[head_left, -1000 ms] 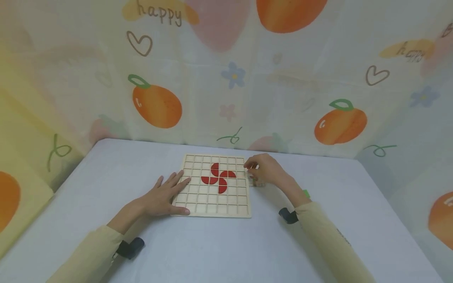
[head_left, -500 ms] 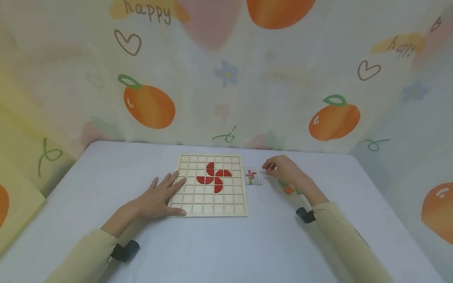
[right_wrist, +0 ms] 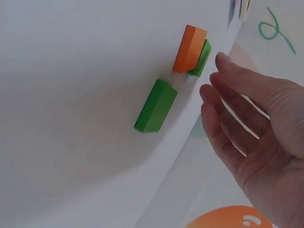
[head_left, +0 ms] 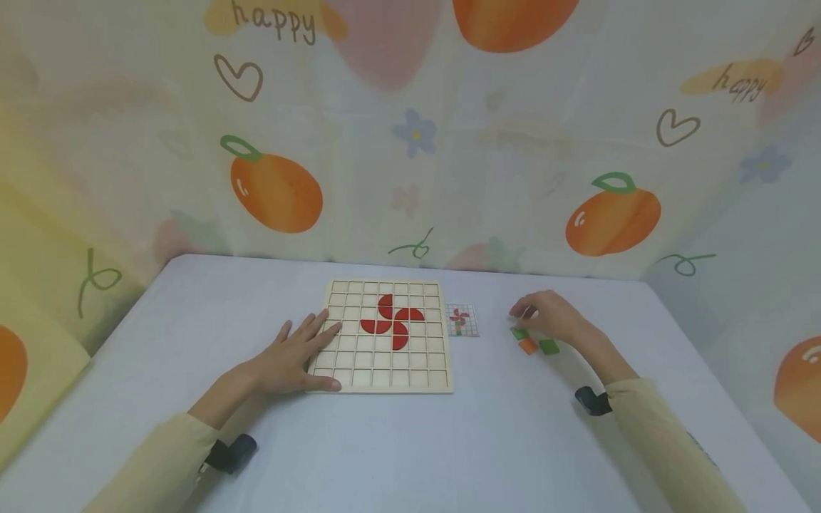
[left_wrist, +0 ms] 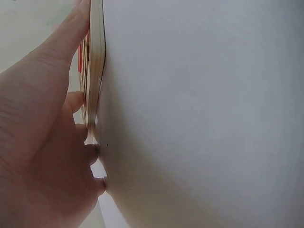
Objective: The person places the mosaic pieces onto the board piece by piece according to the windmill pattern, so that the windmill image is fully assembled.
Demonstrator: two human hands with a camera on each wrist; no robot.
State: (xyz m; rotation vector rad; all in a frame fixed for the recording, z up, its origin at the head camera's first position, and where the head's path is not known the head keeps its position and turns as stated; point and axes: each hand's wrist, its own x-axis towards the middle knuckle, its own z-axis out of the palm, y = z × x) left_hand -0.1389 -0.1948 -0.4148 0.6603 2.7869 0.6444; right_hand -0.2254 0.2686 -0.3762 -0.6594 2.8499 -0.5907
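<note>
A square wooden grid board [head_left: 359, 370] lies on the table, with red quarter-round pieces [head_left: 399, 335] forming a pinwheel in its cells. My left hand [head_left: 288, 363] rests spread on the board's left side; the left wrist view shows thumb and fingers along the board's edge [left_wrist: 97, 52]. Off to the right, my right hand [head_left: 553, 315] hovers above loose square blocks, fingers softly bent and holding nothing. Beneath and beside it are an orange block [head_left: 528, 346], a green block [head_left: 549, 347] and another green block [head_left: 519, 333], partly covered by the orange one in the right wrist view.
A small pattern card [head_left: 463, 320] printed with a red pinwheel lies beside the board's right edge. White cloth covers the table [head_left: 385, 456]. A fruit-print curtain [head_left: 359, 214] hangs behind it.
My right hand has moved right, from beside the board over the pattern card to above the loose blocks, uncovering the card. The left hand stays on the board.
</note>
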